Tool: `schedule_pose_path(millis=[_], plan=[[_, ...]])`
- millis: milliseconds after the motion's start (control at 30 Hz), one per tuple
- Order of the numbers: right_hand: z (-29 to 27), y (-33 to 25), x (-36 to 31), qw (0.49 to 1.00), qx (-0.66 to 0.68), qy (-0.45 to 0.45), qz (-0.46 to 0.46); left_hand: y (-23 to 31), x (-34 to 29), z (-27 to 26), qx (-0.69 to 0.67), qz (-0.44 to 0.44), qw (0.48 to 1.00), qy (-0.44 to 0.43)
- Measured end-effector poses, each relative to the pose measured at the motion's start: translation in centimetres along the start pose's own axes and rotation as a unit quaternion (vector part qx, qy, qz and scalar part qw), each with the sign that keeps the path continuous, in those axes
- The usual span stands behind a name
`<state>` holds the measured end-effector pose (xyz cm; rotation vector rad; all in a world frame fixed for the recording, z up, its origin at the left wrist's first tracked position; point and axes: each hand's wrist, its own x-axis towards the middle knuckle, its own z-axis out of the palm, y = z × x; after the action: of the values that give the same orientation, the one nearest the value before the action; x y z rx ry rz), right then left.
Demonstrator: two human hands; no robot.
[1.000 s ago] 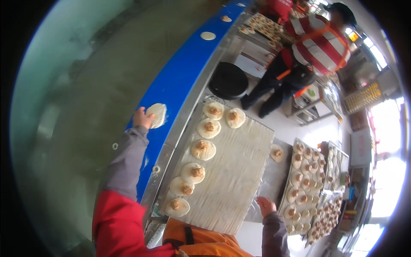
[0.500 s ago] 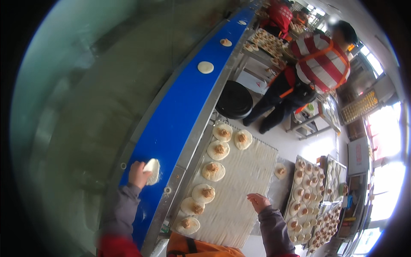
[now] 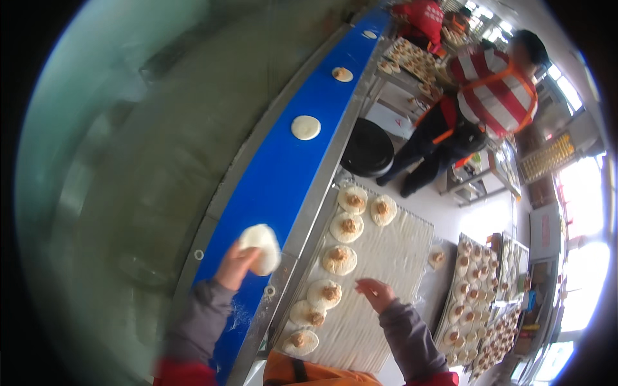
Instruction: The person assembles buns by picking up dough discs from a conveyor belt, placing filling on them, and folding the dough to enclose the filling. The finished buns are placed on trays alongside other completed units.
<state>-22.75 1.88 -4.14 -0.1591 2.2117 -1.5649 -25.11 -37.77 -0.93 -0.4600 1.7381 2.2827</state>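
Note:
My left hand (image 3: 234, 266) pinches the edge of a flat white dough round (image 3: 264, 241), holding it tilted over the blue conveyor belt (image 3: 264, 183). To the right, my right hand (image 3: 376, 294) hovers above a ridged, sheet-covered tray (image 3: 386, 257), fingers stretched out and holding nothing. Along that tray's left side lie several dough rounds topped with brown filling, one of them a filled dough round (image 3: 339, 260) left of my right hand. Further up the belt lie a plain dough round (image 3: 306, 127) and a filled one (image 3: 342, 74).
A metal rail (image 3: 308, 235) separates belt and tray. Beyond the tray stands a round black lid or stool top (image 3: 368, 148). A person in a red-and-white striped top (image 3: 496, 90) stands behind it. At right are trays of filled rounds (image 3: 468, 296).
My left hand has lifted the dough round off the belt and moved right with it. My right hand has shifted left and slightly up over the tray. The belt's other rounds have come nearer.

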Motion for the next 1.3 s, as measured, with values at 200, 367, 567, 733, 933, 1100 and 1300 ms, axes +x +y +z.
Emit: schedule_pose_path(millis=[200, 367, 567, 733, 933, 1100, 1300], plan=[[3.6, 0.9, 0.7, 0.949, 0.28, 0.083, 0.119, -4.4, 0.7, 16.7, 0.287, 0.248, 0.9, -0.214], [-4.1, 8.1, -4.5, 0.824, 0.431, 0.329, 0.163, -4.0, 7.2, 11.5, 0.252, 0.139, 0.943, -0.165], [-18.6, 21.6, -12.3, 0.818, 0.439, 0.365, 0.076, -4.8, 13.8, -3.6, 0.308, 0.219, 0.914, 0.151], [-20.9, 28.8, -12.2, 0.813, 0.044, 0.566, 0.133, -5.9, 17.5, -3.6, 0.444, 0.196, 0.84, 0.242], [-15.6, 17.0, -1.9, 0.924, 0.003, 0.382, -0.021, -2.7, 16.5, -2.9, 0.518, 0.014, 0.835, 0.186], [-8.5, 5.3, 11.0, 0.982, 0.032, 0.18, -0.053, -3.1, 10.2, -4.5, 0.56, 0.213, 0.792, 0.118], [-0.1, -3.1, 25.7, 0.98, -0.126, 0.089, -0.124, -4.3, 1.3, -4.3, -0.033, 0.02, 0.998, 0.057]])
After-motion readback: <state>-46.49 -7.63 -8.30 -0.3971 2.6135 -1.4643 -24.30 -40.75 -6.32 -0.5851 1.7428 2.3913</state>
